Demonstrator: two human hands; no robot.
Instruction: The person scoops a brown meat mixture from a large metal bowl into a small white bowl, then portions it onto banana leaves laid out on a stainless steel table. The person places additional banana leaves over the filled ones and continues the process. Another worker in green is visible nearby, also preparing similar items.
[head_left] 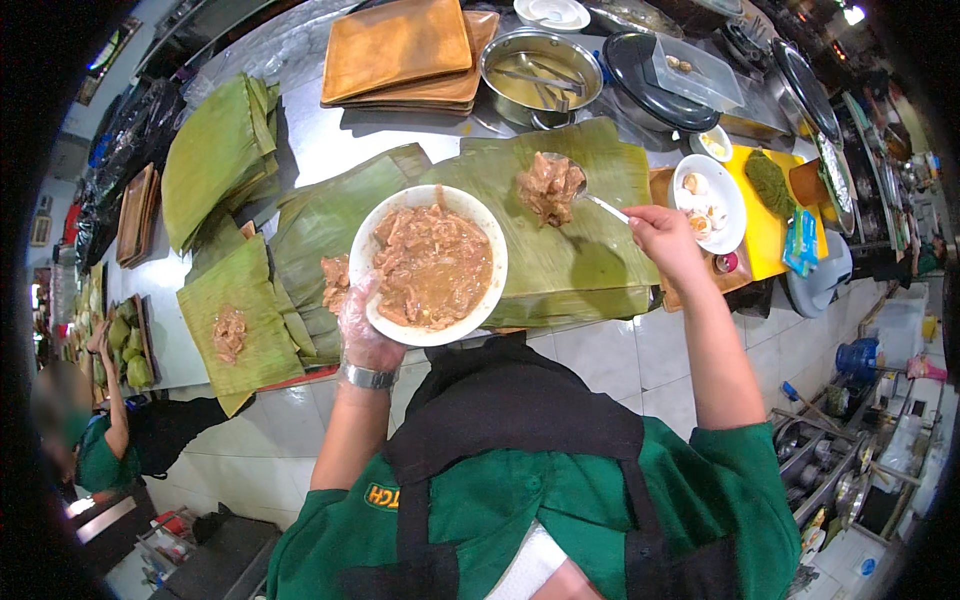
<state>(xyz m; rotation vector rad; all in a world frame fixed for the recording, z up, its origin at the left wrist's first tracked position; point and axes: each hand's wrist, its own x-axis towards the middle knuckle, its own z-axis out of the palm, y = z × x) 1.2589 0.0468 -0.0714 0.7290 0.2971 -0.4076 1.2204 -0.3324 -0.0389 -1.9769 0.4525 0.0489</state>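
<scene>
The left hand (362, 312), in a thin clear glove with a metal band (369, 377) at the wrist, holds up a white bowl (432, 338) near the front edge of the bench (168, 325). Its thumb presses on the bowl's side; the other fingers are mostly hidden behind the bowl, so I can't tell how far they spread. The bowl holds meat in brown sauce (435, 260) and tilts a little.

The right hand (665, 240), bare, has its fingers closed narrowly around the handle of a metal spoon (606, 209). The spoon carries a heaped lump of meat (549, 188) over a wide green leaf (610, 285), to the right of the bowl, and a shadow falls on the leaf below.

Another heap of meat (336, 282) lies on the leaves just beside the left hand, and a smaller portion (229, 335) sits on a separate leaf (215, 295) farther left. Behind that is a stack of folded leaves (220, 150).

Along the back stand square wooden plates (400, 45) and a steel pot (540, 45) with utensils in it. Right of the leaf, near the right hand, is a white oval dish (729, 184) of egg pieces (699, 215), beside a yellow board (765, 245) with a blue packet (801, 243) at its edge
</scene>
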